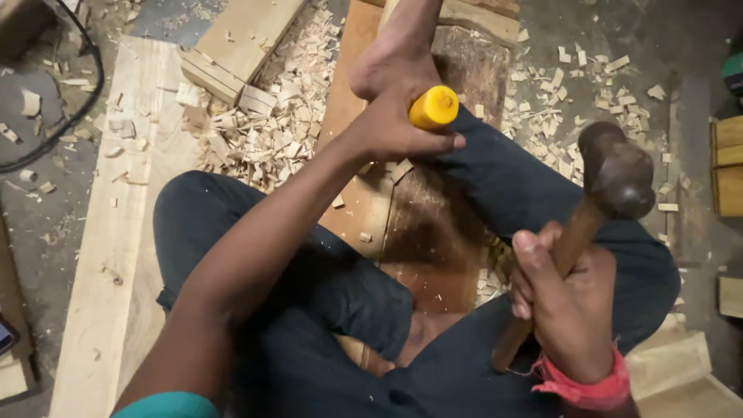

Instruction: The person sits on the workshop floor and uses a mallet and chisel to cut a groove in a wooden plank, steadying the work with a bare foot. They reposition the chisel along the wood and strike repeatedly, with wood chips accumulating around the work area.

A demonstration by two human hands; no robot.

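Note:
My left hand (398,128) is closed around a chisel whose yellow handle end (434,107) sticks up above my fist; its blade is hidden below the hand. My right hand (563,298) grips the wooden handle of a hammer (615,174), whose dark metal head is raised to the right of the chisel, apart from it. Beneath both lies a brown wooden plank (433,232) running away from me between my dark-trousered legs. My bare foot (391,58) rests on the plank just beyond the chisel.
Wood chips and shavings (271,131) are heaped left of the plank and scattered at the right (573,85). A pale board (116,232) lies along the left. A wooden block (240,39) sits at the top, more blocks at the right edge (727,166). A black cable (70,116) curves at far left.

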